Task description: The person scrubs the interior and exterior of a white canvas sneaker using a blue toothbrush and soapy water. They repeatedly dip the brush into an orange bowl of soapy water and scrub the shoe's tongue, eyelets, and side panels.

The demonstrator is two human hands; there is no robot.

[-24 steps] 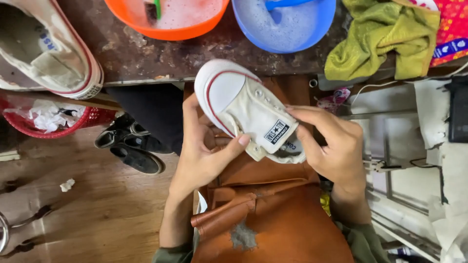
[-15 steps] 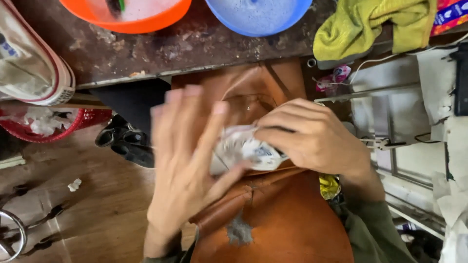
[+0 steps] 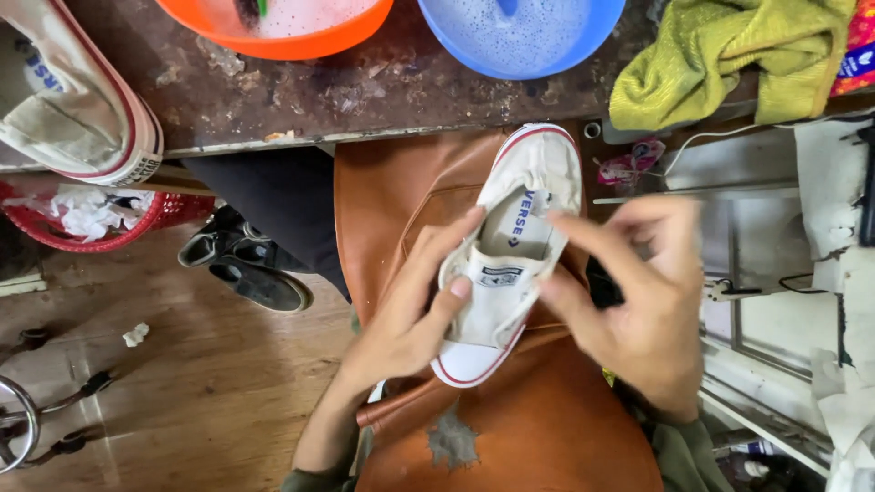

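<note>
Your left hand [image 3: 401,333] and right hand [image 3: 643,314] both grip the small white sneaker [image 3: 506,260]; support its sole firmly while turning it.

left hand [image 3: 401,333]: bare, no glove, no ring or watch in view; short, trimmed nails.
right hand [image 3: 643,314]: bare as well, slightly blurred; no jewellery to be seen.
forearms: both uncovered from the wrist down to the sleeve ends near the bottom edge.
sleeves [image 3: 679,451]: olive-green cloth, showing only as bunched cuffs at the lower corners of the view, one by each forearm.
apron [image 3: 538,428]: tan-orange leather covering the lap, smooth with folds and a stitched seam; a rolled crease runs across it, and a grey scuffed patch [image 3: 453,444] sits low on the front.
trouser leg [image 3: 273,205]: dark, almost black cloth beside the apron's left edge.
</note>
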